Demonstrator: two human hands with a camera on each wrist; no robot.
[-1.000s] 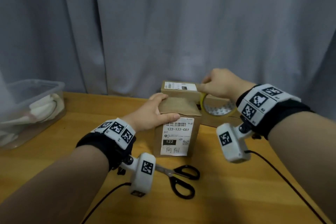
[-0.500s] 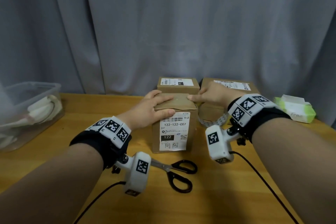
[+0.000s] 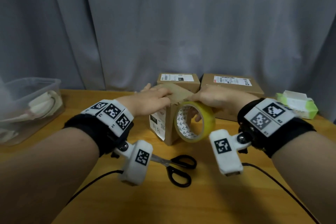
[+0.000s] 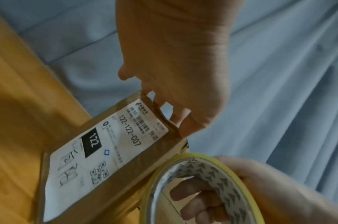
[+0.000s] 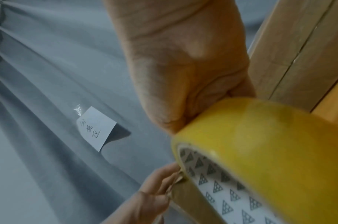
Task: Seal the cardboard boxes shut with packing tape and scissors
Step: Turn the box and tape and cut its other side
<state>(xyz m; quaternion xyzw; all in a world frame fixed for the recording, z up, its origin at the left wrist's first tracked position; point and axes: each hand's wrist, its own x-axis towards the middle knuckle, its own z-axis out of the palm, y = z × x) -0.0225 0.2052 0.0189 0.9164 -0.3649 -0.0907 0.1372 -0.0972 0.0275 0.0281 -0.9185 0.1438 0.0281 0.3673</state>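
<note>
A small cardboard box (image 3: 171,125) (image 4: 126,144) with a white "122" label stands at the table's middle, one corner turned toward me. My left hand (image 3: 152,97) (image 4: 176,60) lies on its closed top flaps, fingers stretched across them. My right hand (image 3: 211,96) (image 5: 183,68) grips a yellow tape roll (image 3: 207,120) (image 4: 221,181) (image 5: 269,144), fingers through the patterned core and thumb on the outside. It holds the roll upright against the box's top right edge. Black-handled scissors (image 3: 168,163) lie shut on the table in front of the box.
Two more labelled cardboard boxes (image 3: 179,81) (image 3: 231,85) stand behind by the grey curtain. A clear plastic tub (image 3: 31,103) holding pale items sits at far left, a green-and-white tissue pack (image 3: 296,103) at far right. Wrist cables trail over the wooden table (image 3: 209,196).
My right hand has brought the tape roll from behind the box's right side up to its top right edge. The box has turned a corner toward me. The left hand stays on top.
</note>
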